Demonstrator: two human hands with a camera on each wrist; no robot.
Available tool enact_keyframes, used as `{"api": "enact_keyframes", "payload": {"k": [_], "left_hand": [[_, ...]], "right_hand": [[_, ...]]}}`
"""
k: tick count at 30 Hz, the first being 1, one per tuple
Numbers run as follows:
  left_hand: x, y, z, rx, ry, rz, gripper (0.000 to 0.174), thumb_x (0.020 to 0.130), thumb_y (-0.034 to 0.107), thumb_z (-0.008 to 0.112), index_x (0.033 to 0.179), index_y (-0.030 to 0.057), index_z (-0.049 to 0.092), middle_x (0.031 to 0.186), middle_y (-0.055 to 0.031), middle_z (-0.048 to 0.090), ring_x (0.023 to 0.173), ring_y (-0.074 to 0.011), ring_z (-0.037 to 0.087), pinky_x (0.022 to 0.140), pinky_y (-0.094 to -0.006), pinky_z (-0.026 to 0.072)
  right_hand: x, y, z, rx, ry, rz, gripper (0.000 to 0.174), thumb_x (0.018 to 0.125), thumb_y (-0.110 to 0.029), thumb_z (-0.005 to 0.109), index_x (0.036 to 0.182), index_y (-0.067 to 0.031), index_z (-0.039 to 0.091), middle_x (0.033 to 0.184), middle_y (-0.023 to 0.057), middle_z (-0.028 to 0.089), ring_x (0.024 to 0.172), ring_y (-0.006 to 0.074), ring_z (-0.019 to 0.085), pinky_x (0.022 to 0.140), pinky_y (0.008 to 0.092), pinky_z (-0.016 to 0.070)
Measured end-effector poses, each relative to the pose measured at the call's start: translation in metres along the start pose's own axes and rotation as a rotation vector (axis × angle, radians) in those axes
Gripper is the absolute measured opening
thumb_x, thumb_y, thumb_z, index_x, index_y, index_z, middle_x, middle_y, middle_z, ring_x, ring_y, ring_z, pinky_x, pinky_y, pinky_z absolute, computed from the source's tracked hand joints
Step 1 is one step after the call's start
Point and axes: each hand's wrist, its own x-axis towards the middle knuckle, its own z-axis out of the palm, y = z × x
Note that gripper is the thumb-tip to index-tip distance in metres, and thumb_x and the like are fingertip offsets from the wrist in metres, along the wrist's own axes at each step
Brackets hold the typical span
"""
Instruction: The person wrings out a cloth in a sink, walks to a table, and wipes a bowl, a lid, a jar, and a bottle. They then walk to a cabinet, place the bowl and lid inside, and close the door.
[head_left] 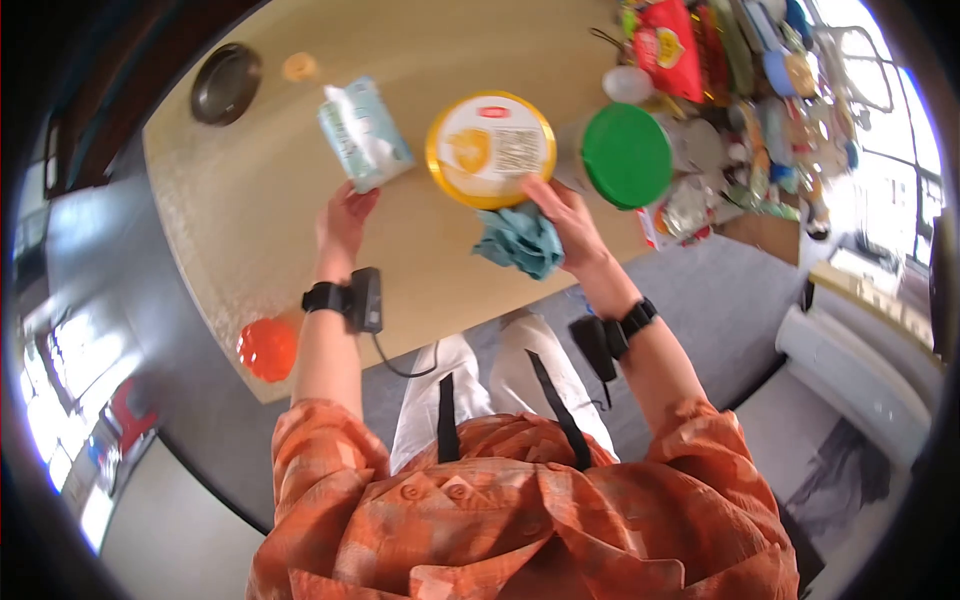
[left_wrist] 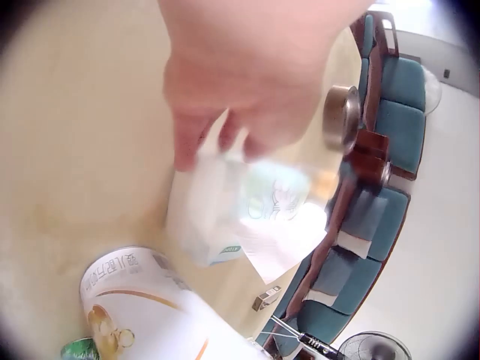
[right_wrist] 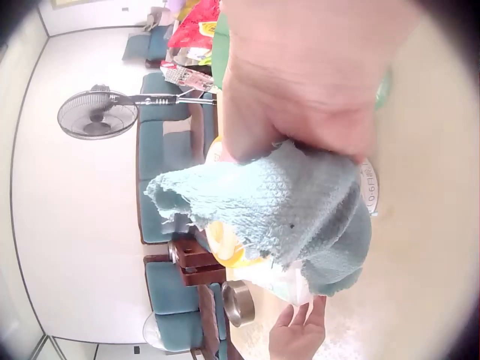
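A pale green and white tissue pack (head_left: 365, 135) lies at the table's left half, its near end touched by the fingers of the left hand (head_left: 343, 228). In the left wrist view, that hand (left_wrist: 240, 82) covers part of the pack (left_wrist: 206, 210). Straight fingers of the left hand (right_wrist: 298, 337) meet the pack in the right wrist view. The right hand (head_left: 572, 225) holds a crumpled blue-green cloth (head_left: 520, 242), with fingers at the rim of a yellow-edged can (head_left: 478, 150). The cloth (right_wrist: 277, 202) hides the right fingertips in the right wrist view.
A green-lidded jar (head_left: 627, 157) stands right of the can, beside a crowd of packets and bottles (head_left: 765, 110). A dark metal bowl (head_left: 226, 84) sits at the far left. An orange-red object (head_left: 267, 349) lies at the near left corner.
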Motion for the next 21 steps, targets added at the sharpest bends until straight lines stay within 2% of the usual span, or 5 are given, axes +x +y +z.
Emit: {"api": "enact_keyframes", "payload": {"k": [8,13,15,19,21], "left_hand": [[-0.076,-0.010,0.026,0.338,-0.016,-0.123,0.031,0.087,0.018,0.051,0.108,-0.0045,0.052,0.085,-0.0116,0.059,0.077,-0.0225,0.062,0.066,-0.0287,0.0513],[-0.117,0.000,0.081,0.643,-0.232,-0.010,0.028,0.085,0.018,0.054,0.105,-0.0013,0.055,0.085,-0.0075,0.059,0.072,-0.0161,0.062,0.060,-0.0246,0.0494],[-0.121,-0.001,0.099,0.659,-0.403,-0.047,0.026,0.085,0.018,0.055,0.103,-0.0001,0.057,0.084,-0.0060,0.060,0.070,-0.0148,0.060,0.060,-0.0239,0.0485],[-0.121,-0.012,0.115,0.717,-0.508,-0.077,0.025,0.084,0.017,0.056,0.103,-0.0001,0.057,0.084,-0.0050,0.060,0.072,-0.0141,0.060,0.061,-0.0246,0.0483],[-0.121,-0.015,0.118,0.694,-0.491,-0.018,0.023,0.084,0.016,0.056,0.101,0.0006,0.058,0.085,-0.0043,0.060,0.074,-0.0136,0.060,0.062,-0.0250,0.0477]], "right_hand": [[-0.030,0.003,-0.019,-0.182,0.156,-0.114,0.041,0.085,-0.025,0.061,0.111,0.0054,0.051,0.092,0.0046,0.059,0.083,0.0088,0.055,0.073,0.0229,0.0453],[-0.073,-0.064,-0.032,-0.454,0.455,-0.588,0.016,0.083,-0.013,0.063,0.094,-0.0009,0.060,0.081,-0.0005,0.057,0.077,0.0062,0.050,0.068,0.0200,0.0414],[-0.056,-0.089,-0.037,-0.789,0.686,-0.830,0.014,0.080,-0.012,0.064,0.092,-0.0051,0.060,0.080,0.0024,0.060,0.075,0.0088,0.054,0.069,0.0220,0.0431],[-0.011,-0.059,-0.036,-1.416,0.735,-0.828,0.019,0.073,-0.013,0.063,0.092,-0.0125,0.060,0.086,0.0066,0.057,0.078,0.0258,0.057,0.068,0.0342,0.0469],[-0.021,-0.047,-0.018,-1.373,0.569,-0.798,0.020,0.071,-0.013,0.063,0.090,-0.0122,0.059,0.083,0.0079,0.053,0.081,0.0287,0.055,0.068,0.0370,0.0469]]}}
